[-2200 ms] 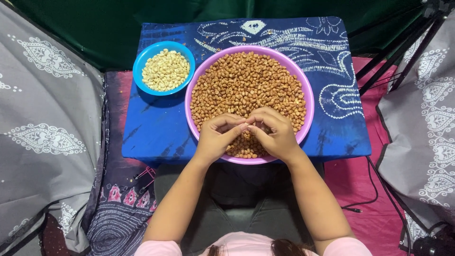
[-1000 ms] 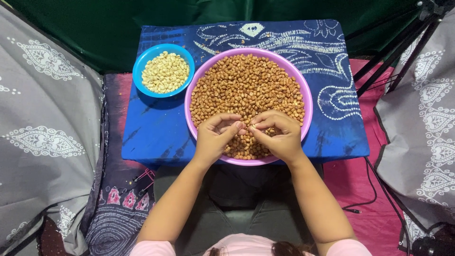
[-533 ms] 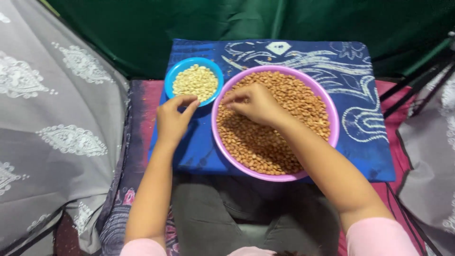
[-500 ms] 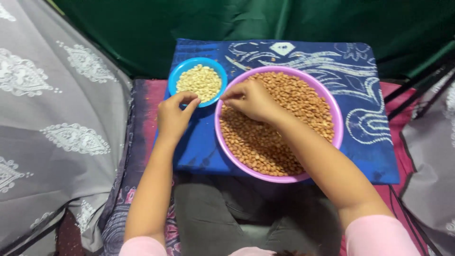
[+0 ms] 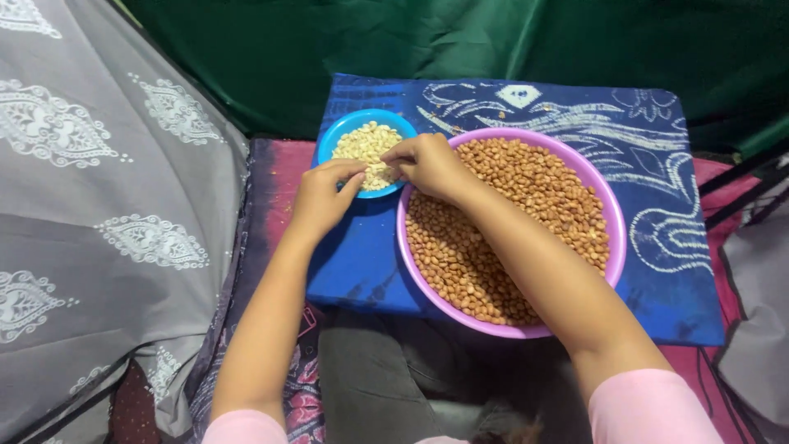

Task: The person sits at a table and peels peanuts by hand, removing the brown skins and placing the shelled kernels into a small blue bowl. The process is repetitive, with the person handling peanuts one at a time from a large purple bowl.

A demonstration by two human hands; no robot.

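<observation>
A large pink basin [image 5: 612, 215] full of brown-skinned peanuts [image 5: 526, 222] sits on a blue patterned cloth [image 5: 657, 140]. To its left is a small blue bowl [image 5: 341, 131] of pale peeled peanuts [image 5: 366, 141]. My left hand [image 5: 322, 196] rests at the blue bowl's near rim, fingers curled. My right hand [image 5: 427, 164] reaches across the basin's left rim to the blue bowl, its fingertips pinched together over the pale peanuts. What the fingers pinch is too small to see.
Grey patterned fabric [image 5: 90, 205] hangs on the left. Dark green cloth [image 5: 411, 41] backs the scene. A pink-red patterned mat [image 5: 279, 164] lies beneath the blue cloth. My grey-clad lap [image 5: 370, 386] is below the low table.
Both hands left the middle of the basin and moved left to the blue bowl. The view has also swung left and closer.
</observation>
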